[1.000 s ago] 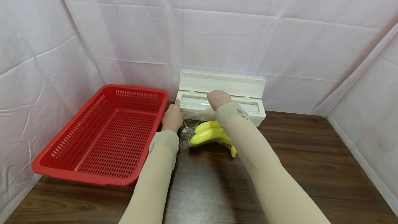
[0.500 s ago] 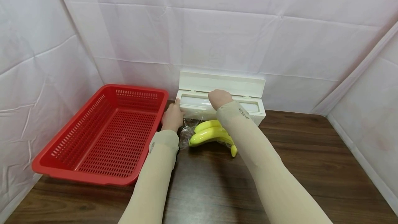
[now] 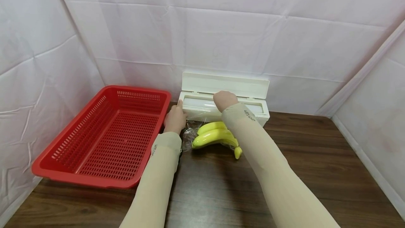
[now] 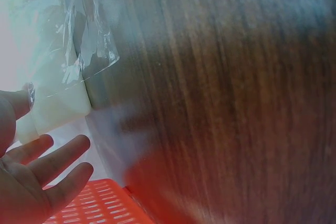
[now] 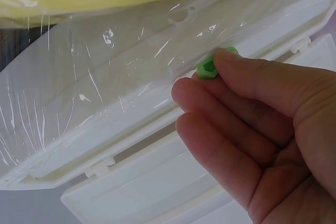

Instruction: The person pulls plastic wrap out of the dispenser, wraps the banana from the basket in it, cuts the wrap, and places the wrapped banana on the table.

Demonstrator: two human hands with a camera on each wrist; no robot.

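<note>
A white cling film dispenser (image 3: pixel 202 113) stands at the back of the table with its long lid raised. Clear cling film (image 5: pixel 79 98) runs from it over yellow bananas (image 3: pixel 215 137) lying in front. My left hand (image 3: pixel 175 118) grips the dispenser's left end, its thumb at the film's edge and other fingers spread beside the end. Over the dispenser's middle, my right hand (image 3: pixel 225 100) pinches a small green slider (image 5: pixel 210 68) between thumb and fingers; the head view hides this slider. The right forearm covers part of the dispenser and of the bananas.
A red perforated basket (image 3: pixel 126 182) stands to the left, close beside the left hand and forearm. Crumpled film (image 3: pixel 189 136) lies at the bananas' left end. White sheeting (image 3: pixel 221 38) hangs behind and at both sides of the dark wooden table (image 3: pixel 303 157).
My right hand has slid slightly to the right along the dispenser. The left hand stays at the dispenser's left end, and the bananas lie nearly where they were.
</note>
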